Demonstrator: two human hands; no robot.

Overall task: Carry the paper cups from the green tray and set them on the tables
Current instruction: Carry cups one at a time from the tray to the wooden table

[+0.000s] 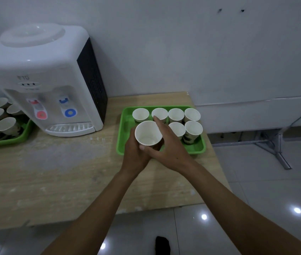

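Note:
A green tray (123,134) lies at the right end of a wooden table and holds several white paper cups (193,128) standing upright. My left hand (136,155) grips one paper cup (148,133) from below, lifted over the tray's front left part. My right hand (168,144) reaches across beside that cup, its index finger stretched toward a cup in the back row (161,112). Whether the right hand touches the held cup is hard to tell.
A white water dispenser (41,78) stands on the table (54,177) left of the tray. A second green tray (8,139) with several cups sits at the far left. Tiled floor and a metal stand (274,148) lie to the right.

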